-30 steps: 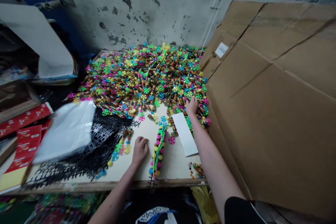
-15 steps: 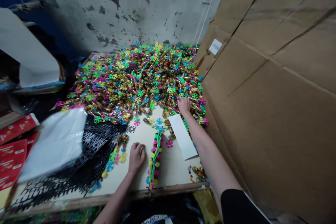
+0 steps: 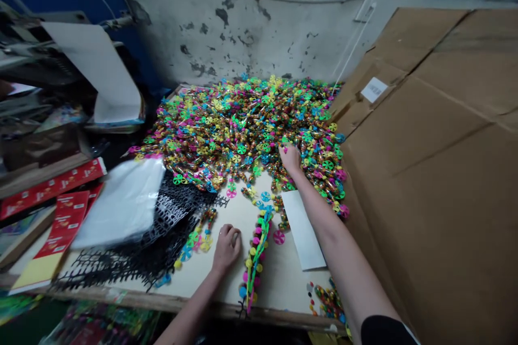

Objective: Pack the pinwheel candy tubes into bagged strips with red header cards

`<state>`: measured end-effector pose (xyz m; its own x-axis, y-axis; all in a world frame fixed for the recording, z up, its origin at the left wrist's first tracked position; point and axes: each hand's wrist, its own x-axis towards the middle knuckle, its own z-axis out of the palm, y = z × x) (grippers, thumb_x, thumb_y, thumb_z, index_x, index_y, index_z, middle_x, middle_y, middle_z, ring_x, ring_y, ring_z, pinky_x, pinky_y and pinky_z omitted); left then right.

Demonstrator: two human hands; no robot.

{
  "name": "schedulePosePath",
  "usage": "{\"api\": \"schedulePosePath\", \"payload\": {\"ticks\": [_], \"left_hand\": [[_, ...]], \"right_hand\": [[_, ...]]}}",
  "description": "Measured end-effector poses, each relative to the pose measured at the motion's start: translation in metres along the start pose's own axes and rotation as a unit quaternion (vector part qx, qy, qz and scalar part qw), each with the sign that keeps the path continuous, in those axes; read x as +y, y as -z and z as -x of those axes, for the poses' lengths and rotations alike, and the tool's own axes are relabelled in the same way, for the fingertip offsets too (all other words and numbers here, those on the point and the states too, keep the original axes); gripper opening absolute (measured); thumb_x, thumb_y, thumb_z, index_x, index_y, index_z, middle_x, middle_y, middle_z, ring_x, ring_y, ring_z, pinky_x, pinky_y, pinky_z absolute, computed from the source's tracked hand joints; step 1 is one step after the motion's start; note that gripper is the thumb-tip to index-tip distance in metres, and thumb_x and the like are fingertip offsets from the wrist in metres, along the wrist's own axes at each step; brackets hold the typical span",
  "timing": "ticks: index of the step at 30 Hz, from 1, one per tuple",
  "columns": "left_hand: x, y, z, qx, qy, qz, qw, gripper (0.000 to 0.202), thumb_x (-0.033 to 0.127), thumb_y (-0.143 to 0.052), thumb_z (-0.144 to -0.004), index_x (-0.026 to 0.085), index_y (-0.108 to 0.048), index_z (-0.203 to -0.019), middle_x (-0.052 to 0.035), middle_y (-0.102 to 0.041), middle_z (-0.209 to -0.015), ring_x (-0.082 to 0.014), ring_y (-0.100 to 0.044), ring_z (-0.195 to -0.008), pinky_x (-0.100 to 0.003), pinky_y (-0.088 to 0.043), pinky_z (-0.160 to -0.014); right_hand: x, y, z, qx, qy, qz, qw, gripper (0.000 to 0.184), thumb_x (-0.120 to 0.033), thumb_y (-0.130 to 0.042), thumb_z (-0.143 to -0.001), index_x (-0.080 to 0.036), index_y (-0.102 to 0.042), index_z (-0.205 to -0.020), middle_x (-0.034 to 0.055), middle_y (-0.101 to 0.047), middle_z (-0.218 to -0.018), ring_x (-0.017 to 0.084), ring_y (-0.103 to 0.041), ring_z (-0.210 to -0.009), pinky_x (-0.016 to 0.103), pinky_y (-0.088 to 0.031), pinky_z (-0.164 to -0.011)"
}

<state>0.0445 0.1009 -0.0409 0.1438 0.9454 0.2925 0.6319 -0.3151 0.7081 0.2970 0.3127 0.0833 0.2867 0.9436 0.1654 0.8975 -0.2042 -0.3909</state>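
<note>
A large heap of small clear tubes (image 3: pixel 226 135) filled with coloured beads or candies, with bright pinwheel ends, lies against the wall. My right hand (image 3: pixel 290 158) reaches into its front right part, fingers closed at a small pink piece. On the pale tabletop rests my left hand (image 3: pixel 227 247), its fingers curled in and no object showing in them. Just right of it runs a narrow row of pink, yellow and blue caps with green strands (image 3: pixel 256 261). A white card strip (image 3: pixel 303 232) lies under my right forearm.
A tall cardboard sheet (image 3: pixel 437 183) walls off the right side. To the left lie black netting (image 3: pixel 170 221), a white plastic bag (image 3: pixel 121 199) and red printed strips (image 3: pixel 67 218). Loose filled tubes (image 3: pixel 329 299) lie by the front edge (image 3: pixel 291 319).
The view has swung left, shifting everything rightward in the picture. My right hand has moved slightly further into the heap. My left hand stays resting on the table.
</note>
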Motion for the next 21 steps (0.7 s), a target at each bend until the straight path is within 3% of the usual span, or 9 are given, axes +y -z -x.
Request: {"api": "schedulePosePath", "payload": {"ticks": [4,6,9,11,16,21], "left_hand": [[0.001,0.001,-0.001,-0.002,0.003,0.009,1.000,0.016,0.015,-0.044,-0.080,0.019,-0.058,-0.074,-0.0064,-0.054,-0.080,-0.0187,-0.057,-0.076,-0.032,-0.049,-0.070],[0.002,0.001,-0.001,0.000,0.003,0.010,1.000,0.015,0.014,-0.045,-0.080,0.019,-0.057,-0.074,-0.0064,-0.054,-0.081,-0.0186,-0.057,-0.077,-0.032,-0.050,-0.071],[0.001,0.000,-0.001,0.005,0.001,0.008,1.000,0.014,0.012,-0.045,-0.079,0.019,-0.056,-0.075,-0.0068,-0.055,-0.082,-0.0187,-0.057,-0.078,-0.031,-0.050,-0.071],[0.001,-0.001,-0.001,0.005,-0.001,0.005,1.000,0.014,0.011,-0.045,-0.079,0.019,-0.056,-0.076,-0.0070,-0.055,-0.082,-0.0185,-0.057,-0.078,-0.031,-0.050,-0.071],[0.000,0.000,-0.002,-0.005,0.003,-0.004,1.000,0.014,0.013,-0.044,-0.080,0.020,-0.055,-0.075,-0.0078,-0.055,-0.081,-0.0189,-0.056,-0.078,-0.032,-0.050,-0.070],[0.000,0.002,-0.002,-0.016,0.013,0.004,1.000,0.014,0.015,-0.044,-0.079,0.020,-0.056,-0.075,-0.0075,-0.055,-0.082,-0.0196,-0.055,-0.079,-0.034,-0.050,-0.073]], "right_hand": [[-0.054,-0.027,-0.028,-0.048,0.093,-0.008,0.994,0.030,-0.021,-0.047,-0.089,-0.011,-0.065,-0.111,0.0132,-0.065,-0.111,0.020,-0.059,-0.105,0.028,-0.041,-0.095],[-0.082,-0.043,-0.036,-0.066,0.133,-0.012,0.989,0.032,-0.023,-0.049,-0.089,-0.014,-0.063,-0.116,0.0130,-0.061,-0.118,0.020,-0.058,-0.108,0.028,-0.042,-0.096],[-0.116,-0.064,-0.043,-0.112,0.183,0.004,0.977,0.047,-0.033,-0.054,-0.088,-0.026,-0.048,-0.134,0.0121,-0.039,-0.144,0.022,-0.060,-0.107,0.032,-0.046,-0.093],[-0.128,-0.074,-0.045,-0.155,0.181,0.054,0.970,0.054,-0.039,-0.056,-0.087,-0.034,-0.040,-0.139,0.0123,-0.021,-0.153,0.025,-0.061,-0.106,0.038,-0.049,-0.089],[-0.128,-0.083,-0.041,-0.168,0.158,0.163,0.959,0.051,-0.038,-0.059,-0.084,-0.031,-0.045,-0.133,0.0180,-0.013,-0.154,0.028,-0.063,-0.103,0.039,-0.051,-0.082],[-0.091,-0.080,-0.005,-0.196,0.198,0.184,0.943,0.050,-0.025,-0.047,-0.089,-0.030,-0.039,-0.138,0.0154,-0.017,-0.154,0.026,-0.064,-0.100,0.037,-0.052,-0.082]]}}
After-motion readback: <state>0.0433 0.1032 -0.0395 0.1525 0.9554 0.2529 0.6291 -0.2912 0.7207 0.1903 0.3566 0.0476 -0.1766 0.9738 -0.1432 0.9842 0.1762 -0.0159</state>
